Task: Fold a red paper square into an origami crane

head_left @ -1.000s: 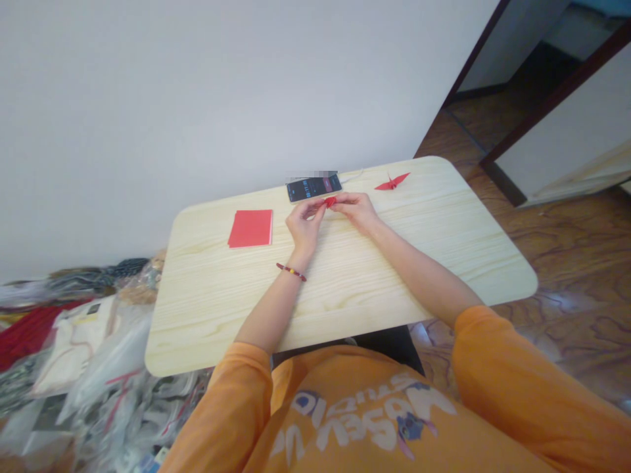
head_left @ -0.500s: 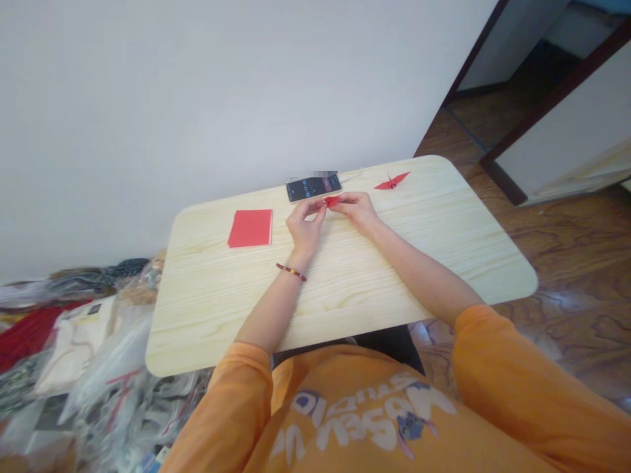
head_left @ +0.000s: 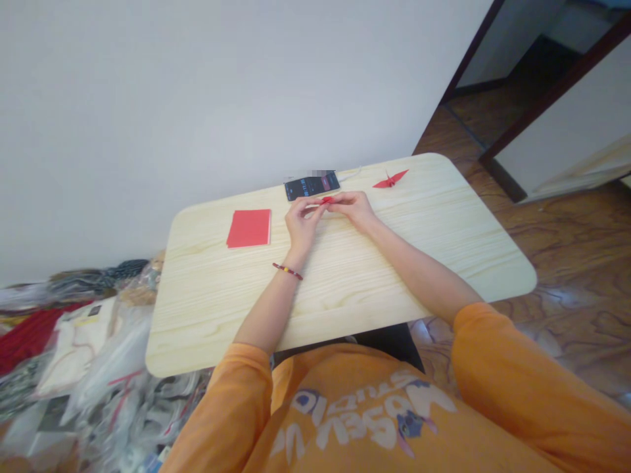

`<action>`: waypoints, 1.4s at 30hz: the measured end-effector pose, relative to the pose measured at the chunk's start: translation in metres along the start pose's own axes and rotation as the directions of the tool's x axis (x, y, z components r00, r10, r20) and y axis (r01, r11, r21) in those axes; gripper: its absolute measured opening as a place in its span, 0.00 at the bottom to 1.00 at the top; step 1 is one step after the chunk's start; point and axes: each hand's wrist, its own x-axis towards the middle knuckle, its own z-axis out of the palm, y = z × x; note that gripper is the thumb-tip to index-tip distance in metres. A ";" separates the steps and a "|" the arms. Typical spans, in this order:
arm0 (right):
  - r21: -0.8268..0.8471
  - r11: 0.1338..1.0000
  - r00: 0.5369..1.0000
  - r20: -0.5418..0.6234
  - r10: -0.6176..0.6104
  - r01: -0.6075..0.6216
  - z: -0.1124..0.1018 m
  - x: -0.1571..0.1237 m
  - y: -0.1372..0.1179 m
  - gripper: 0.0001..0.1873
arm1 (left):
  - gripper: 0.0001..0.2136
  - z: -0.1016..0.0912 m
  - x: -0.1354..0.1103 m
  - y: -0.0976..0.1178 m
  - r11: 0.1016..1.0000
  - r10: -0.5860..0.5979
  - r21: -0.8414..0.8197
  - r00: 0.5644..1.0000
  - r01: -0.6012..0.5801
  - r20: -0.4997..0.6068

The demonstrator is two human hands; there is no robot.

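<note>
Between my two hands is a small piece of folded red paper (head_left: 327,200), mostly covered by fingers, so its exact shape is hidden. My left hand (head_left: 302,220) pinches it from the left, thumb and forefinger pressed together. From the other side my right hand (head_left: 355,209) pinches it too, the fingertips of both hands nearly touching. A stack of square red paper (head_left: 249,228) lies left of my left hand. Beyond my right hand rests a red paper crane (head_left: 391,179) with its wings spread.
A phone (head_left: 311,186) with a lit timer lies just behind my hands, a white cable (head_left: 351,175) at its right end. The light wooden table (head_left: 207,295) stands against a white wall. Bagged goods and clothes (head_left: 113,348) are heaped on the left.
My fingertips have drawn closer together over the folded red paper, and less of it shows now. The paper stack, crane and phone stay in place; the view has shifted slightly.
</note>
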 end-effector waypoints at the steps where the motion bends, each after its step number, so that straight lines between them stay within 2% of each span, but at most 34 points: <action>1: 0.002 1.000 1.000 0.006 0.002 -0.002 0.001 0.000 0.000 0.13 | 0.07 0.000 0.001 -0.001 1.000 -0.008 -0.023 1.000 0.008 -0.012; 10: -0.032 0.999 0.999 -0.041 -0.028 0.026 0.003 0.000 0.000 0.16 | 0.15 0.002 0.007 -0.009 0.950 -0.165 -0.260 0.985 0.171 0.044; 14: -0.031 0.999 0.999 -0.028 -0.038 0.037 0.002 0.000 -0.001 0.20 | 0.17 0.001 0.008 -0.010 0.935 -0.193 -0.288 0.979 0.205 0.071; 20: -0.063 0.998 1.000 0.002 -0.021 0.021 0.003 0.000 0.001 0.16 | 0.17 0.001 0.008 -0.012 0.926 -0.242 -0.272 0.965 0.260 0.098; 26: -0.080 0.997 1.000 0.016 0.016 -0.015 0.003 0.000 0.002 0.17 | 0.13 0.001 0.008 -0.010 0.933 -0.246 -0.261 0.969 0.247 0.035; 30: -0.093 0.995 0.997 0.069 0.037 -0.031 0.003 -0.001 0.000 0.17 | 0.12 0.000 0.008 -0.010 0.945 -0.220 -0.236 0.974 0.225 0.048; 42: -0.148 0.988 0.992 0.106 0.071 -0.055 0.005 0.000 0.000 0.17 | 0.16 -0.002 0.010 -0.009 0.963 -0.178 -0.199 0.983 0.181 0.034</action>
